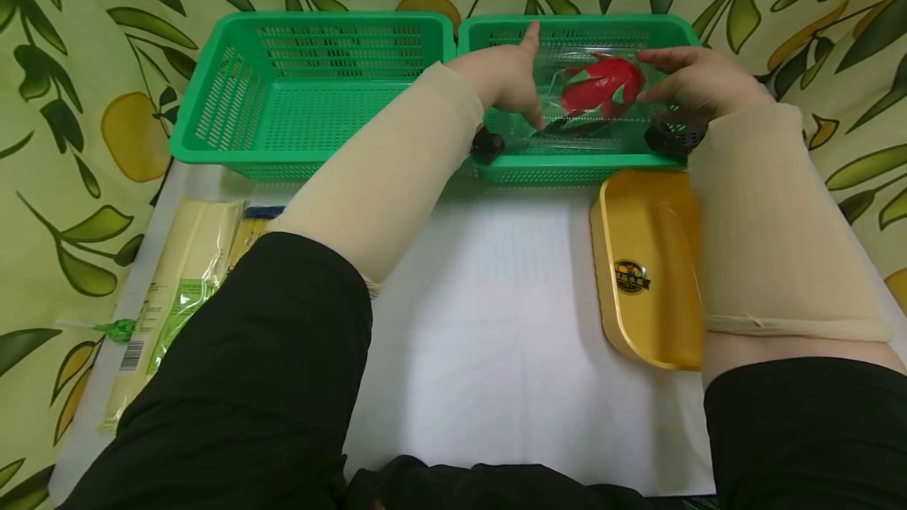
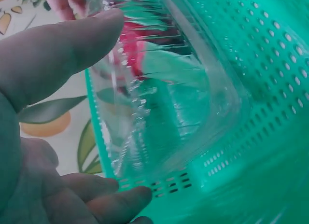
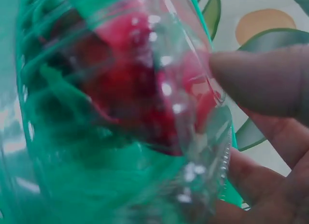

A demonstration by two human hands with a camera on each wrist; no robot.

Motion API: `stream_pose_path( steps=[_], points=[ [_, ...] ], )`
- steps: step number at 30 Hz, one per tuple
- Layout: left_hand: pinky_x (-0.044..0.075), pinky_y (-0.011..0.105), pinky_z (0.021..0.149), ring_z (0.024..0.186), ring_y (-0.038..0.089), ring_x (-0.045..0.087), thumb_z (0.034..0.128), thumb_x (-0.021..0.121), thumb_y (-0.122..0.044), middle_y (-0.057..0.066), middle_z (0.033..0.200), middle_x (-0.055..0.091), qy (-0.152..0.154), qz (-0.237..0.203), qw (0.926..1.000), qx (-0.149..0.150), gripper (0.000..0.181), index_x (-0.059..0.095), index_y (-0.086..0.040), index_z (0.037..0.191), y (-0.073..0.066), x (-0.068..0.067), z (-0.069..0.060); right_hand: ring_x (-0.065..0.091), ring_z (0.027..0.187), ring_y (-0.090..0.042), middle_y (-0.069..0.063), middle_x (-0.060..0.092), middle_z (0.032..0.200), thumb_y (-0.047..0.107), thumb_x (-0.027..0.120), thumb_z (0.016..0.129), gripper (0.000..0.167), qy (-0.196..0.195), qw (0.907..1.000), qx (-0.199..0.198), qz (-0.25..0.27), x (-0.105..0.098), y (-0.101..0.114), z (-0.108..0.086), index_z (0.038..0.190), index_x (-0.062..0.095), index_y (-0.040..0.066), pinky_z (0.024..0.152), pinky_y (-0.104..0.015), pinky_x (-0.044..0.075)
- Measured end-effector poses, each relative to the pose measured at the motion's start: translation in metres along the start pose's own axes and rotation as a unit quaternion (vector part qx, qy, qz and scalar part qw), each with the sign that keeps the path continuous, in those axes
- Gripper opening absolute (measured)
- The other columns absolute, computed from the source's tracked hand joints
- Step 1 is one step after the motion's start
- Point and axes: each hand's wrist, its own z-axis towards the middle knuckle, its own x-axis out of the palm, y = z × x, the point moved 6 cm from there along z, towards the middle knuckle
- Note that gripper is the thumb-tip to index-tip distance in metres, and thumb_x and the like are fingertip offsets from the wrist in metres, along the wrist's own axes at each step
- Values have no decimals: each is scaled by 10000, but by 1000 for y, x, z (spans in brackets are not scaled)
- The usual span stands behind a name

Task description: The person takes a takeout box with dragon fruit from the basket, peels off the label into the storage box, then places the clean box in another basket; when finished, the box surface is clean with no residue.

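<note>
A clear plastic box with a bright red shape on or in it is at the right green basket. My left hand is at the box's left end with fingers spread; its thumb overlaps the box edge in the left wrist view, while the other fingers lie apart below. My right hand is at the opposite end, fingers fairly straight. The right wrist view has its thumb against the box's edge and other fingers partly behind that edge. Whether the box rests on the basket floor is unclear.
A second green basket stands to the left. A yellow tray with a dark badge lies under my right forearm. Flat packets and a green-wrapped lollipop lie at the left. Patterned cloth surrounds the white table.
</note>
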Motion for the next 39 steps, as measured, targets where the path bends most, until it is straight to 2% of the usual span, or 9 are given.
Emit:
stream_pose_path(
  steps=[5,8,11,15,18,26,30,35,39],
  points=[
    [474,286,886,926,126,588,1017,780,-446,-28,1761,426,-458,59,9980,424,1409,-491,-242,1589,-2,-11,-15,178,1719,-226,175,62,1854,240,591,1150,745,-230,9987,-46,-455,-7,6,-8,1779,205,339,1351,-522,236],
    [488,254,949,1144,104,640,1038,752,-441,-109,1857,92,-803,56,9949,613,1334,-429,-273,1636,-1,-19,-29,231,1702,-248,181,138,1846,311,637,1129,743,-554,9965,-80,-624,-12,12,-17,1766,260,367,1356,-493,248],
    [482,241,1054,1356,94,604,1057,715,-462,-157,1845,-26,-1255,61,9889,794,1238,-342,-317,1685,3,-27,-46,277,1664,-284,182,198,1830,396,641,1118,713,-790,9947,-151,-633,-15,19,-27,1746,306,413,1373,-465,238],
    [307,208,1288,1670,50,257,1073,668,-508,-185,1838,-56,-1767,246,9795,937,1127,-235,-348,1727,15,-31,-74,249,1690,-322,180,241,1809,440,613,1122,662,-940,9937,-371,-487,-10,30,-34,1726,342,446,1399,-497,154],
    [147,222,1355,1705,28,-5,1079,654,-526,-173,1840,-86,-1977,497,9739,996,1094,-200,-346,1740,23,-27,-92,194,1718,-307,204,247,1798,448,607,1125,631,-1024,9915,-560,-572,-3,37,-41,1710,370,463,1403,-513,114],
    [24,607,1384,1731,178,1,1051,661,-616,-87,1853,-112,-2278,1106,9590,1271,1099,-129,-346,1765,44,2,-134,179,1725,-225,137,265,1825,427,620,1125,605,-1002,9764,-1323,-1379,37,49,-67,1699,429,421,1391,-581,139],
    [39,734,1337,1731,329,-34,1015,681,-682,13,1859,-118,-2307,1462,9481,1626,1122,-51,-319,1784,48,22,-149,211,1714,-273,158,232,1830,346,624,1134,608,-902,9533,-2086,-1988,63,57,-89,1713,442,306,1378,-615,169],
    [22,827,1278,1719,393,-93,954,681,-786,41,1855,-144,-2182,1683,9420,1917,1204,-61,-324,1782,50,50,-165,258,1693,-356,75,215,1845,274,699,1101,647,-743,9046,-3014,-2922,98,66,-119,1703,467,233,1301,-697,296],
    [14,849,1262,1716,409,-106,912,685,-837,39,1852,-161,-2090,1894,9384,1995,1258,-82,-338,1776,52,71,-177,68,1736,-370,-31,176,1862,240,822,1016,773,-476,8747,-3568,-3246,124,66,-141,1699,466,165,1347,-724,91]
  ],
)
